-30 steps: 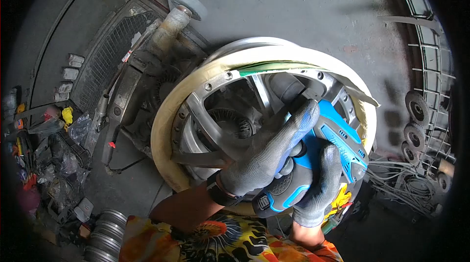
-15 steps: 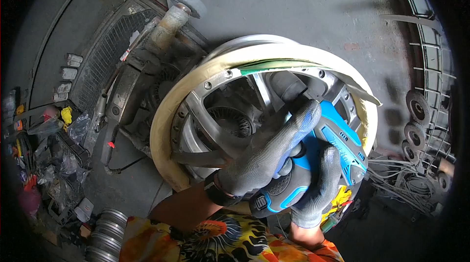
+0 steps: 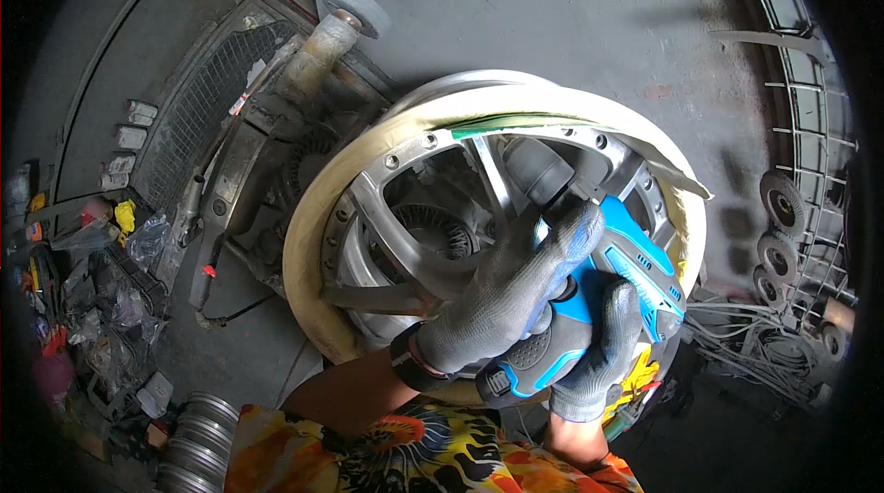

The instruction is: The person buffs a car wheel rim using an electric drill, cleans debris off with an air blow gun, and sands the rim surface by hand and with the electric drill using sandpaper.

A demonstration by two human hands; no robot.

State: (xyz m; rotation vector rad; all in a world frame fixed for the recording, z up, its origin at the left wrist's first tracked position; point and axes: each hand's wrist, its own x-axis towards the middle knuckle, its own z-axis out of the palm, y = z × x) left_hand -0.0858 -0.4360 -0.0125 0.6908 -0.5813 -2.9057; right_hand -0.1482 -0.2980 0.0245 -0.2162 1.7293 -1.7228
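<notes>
A blue and black power tool with a dark cylindrical head lies over a silver alloy wheel. My gloved left hand is closed around its front part near the head. My gloved right hand grips it from the other side, by the lower body. The head rests over the wheel's spokes near the inner rim; whether it touches metal I cannot tell. Cream masking tape wraps the outer rim, with a loose strip at the right and a green strip at the top.
A grinder shaft with a pale wheel stands at the upper left. Clutter and plastic bags lie left, with stacked metal rings below. Abrasive discs hang on a wire rack at right, above coiled cables.
Both hands and the tool have shifted slightly downward in view, and more of the cylindrical head shows. My grip looks the same.
</notes>
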